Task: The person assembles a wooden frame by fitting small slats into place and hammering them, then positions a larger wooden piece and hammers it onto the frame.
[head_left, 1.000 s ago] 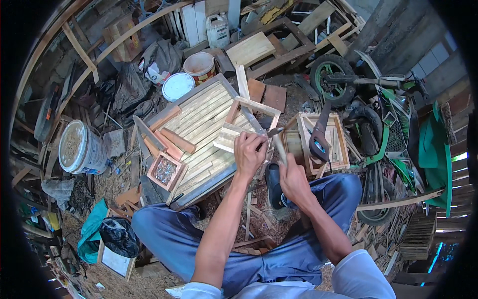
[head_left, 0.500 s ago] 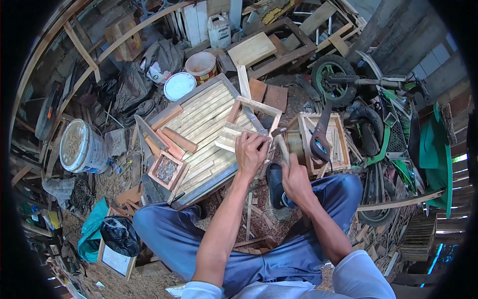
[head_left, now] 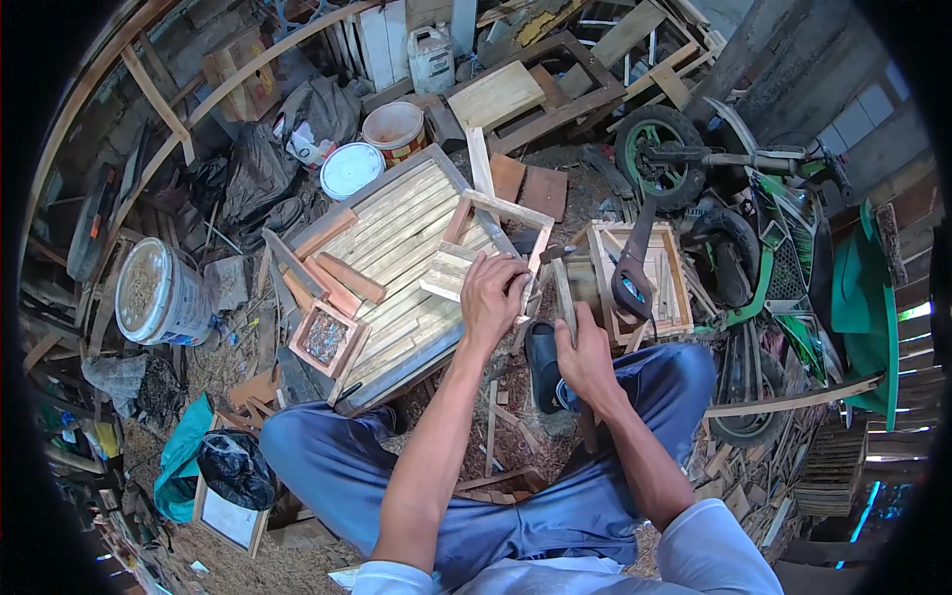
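Note:
My left hand [head_left: 493, 300] is closed on a pale wood piece [head_left: 445, 273] at the right edge of a slatted board [head_left: 387, 238]; whether a nail is between the fingertips I cannot make out. Just right of it, my right hand [head_left: 585, 362] grips a hammer by its wooden handle [head_left: 559, 288], head up. A small open wood frame [head_left: 516, 209] lies behind my left hand. On the board's left are reddish offcuts [head_left: 352, 276] and a small box of metal bits [head_left: 323, 339]. To the right, a handsaw [head_left: 635, 278] rests on a wooden box [head_left: 681, 317].
Buckets [head_left: 157, 297] stand left and behind the board. A motorbike [head_left: 734, 258] and green plastic piece [head_left: 863, 297] fill the right side. Scrap wood [head_left: 496, 94] is piled at the back. Bags [head_left: 236, 466] lie lower left. My bent legs [head_left: 327, 456] flank the littered floor.
My left hand has shifted slightly up and left, its fingertips moving along the wood. The hammer stands more upright, a little lower beside it, in my right hand.

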Demonstrator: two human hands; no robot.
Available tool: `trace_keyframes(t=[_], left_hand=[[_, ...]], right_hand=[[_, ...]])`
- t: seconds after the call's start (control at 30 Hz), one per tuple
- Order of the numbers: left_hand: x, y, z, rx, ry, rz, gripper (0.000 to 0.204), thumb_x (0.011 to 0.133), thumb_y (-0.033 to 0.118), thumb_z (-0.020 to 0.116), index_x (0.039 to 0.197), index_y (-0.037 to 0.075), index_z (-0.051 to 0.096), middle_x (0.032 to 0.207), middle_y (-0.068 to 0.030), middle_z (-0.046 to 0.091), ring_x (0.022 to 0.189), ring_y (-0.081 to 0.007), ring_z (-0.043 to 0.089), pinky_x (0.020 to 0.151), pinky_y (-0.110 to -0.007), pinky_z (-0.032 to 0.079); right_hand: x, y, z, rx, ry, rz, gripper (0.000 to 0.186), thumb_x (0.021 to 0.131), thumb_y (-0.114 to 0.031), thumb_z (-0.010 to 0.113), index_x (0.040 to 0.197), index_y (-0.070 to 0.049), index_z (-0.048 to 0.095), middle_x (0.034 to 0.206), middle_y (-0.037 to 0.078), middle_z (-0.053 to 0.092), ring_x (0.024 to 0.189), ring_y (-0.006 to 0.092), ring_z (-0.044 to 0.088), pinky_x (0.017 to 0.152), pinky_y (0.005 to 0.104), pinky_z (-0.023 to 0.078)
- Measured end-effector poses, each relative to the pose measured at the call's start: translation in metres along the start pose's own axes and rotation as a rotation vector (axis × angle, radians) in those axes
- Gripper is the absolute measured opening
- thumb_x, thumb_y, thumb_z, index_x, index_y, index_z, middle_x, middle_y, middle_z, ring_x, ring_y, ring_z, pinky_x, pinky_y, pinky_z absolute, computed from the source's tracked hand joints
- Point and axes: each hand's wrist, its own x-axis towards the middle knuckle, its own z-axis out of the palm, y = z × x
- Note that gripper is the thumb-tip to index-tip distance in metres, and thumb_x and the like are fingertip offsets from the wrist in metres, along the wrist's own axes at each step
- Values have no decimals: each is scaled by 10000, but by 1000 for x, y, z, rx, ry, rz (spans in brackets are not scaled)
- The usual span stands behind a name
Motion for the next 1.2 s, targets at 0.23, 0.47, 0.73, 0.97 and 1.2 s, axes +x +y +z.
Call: trace_keyframes(t=[0.23,0.47,0.73,0.97,1.2], left_hand=[[1,2,-2,10,32,17,100,788,116,718,873,63,720,920,-82,714,984,-270,649,1045,-458,398],[1,3,-3,-14,37,23,109,771,117,735,862,59,723,904,-82,718,984,-271,650,1037,-461,402],[-1,1,-1,-21,50,25,110,763,124,745,841,51,719,909,-82,720,992,-265,652,1039,-457,401],[-1,-2,-1,-25,38,27,95,766,127,734,826,56,714,916,-87,717,1006,-254,647,1043,-449,395],[-4,-5,0,2,56,29,97,782,145,728,831,62,718,907,-77,718,1010,-247,647,1050,-452,388]], right_hand=[[-2,-3,1,-105,-73,-29,193,992,-161,477,1052,18,434,719,358,571,741,557,558,648,606,415],[-1,-8,-2,-166,37,-171,194,986,-149,475,1020,24,393,642,340,546,657,556,543,586,626,398],[-6,-4,3,-219,-30,-151,181,970,-134,483,1010,16,390,680,366,560,709,571,556,636,641,409],[-4,-16,-1,-171,-30,-123,188,967,-137,479,1026,21,396,705,383,563,713,578,552,653,640,411],[-7,-5,2,-221,-54,-98,187,972,-152,471,1030,8,394,723,378,572,733,572,557,660,636,411]])
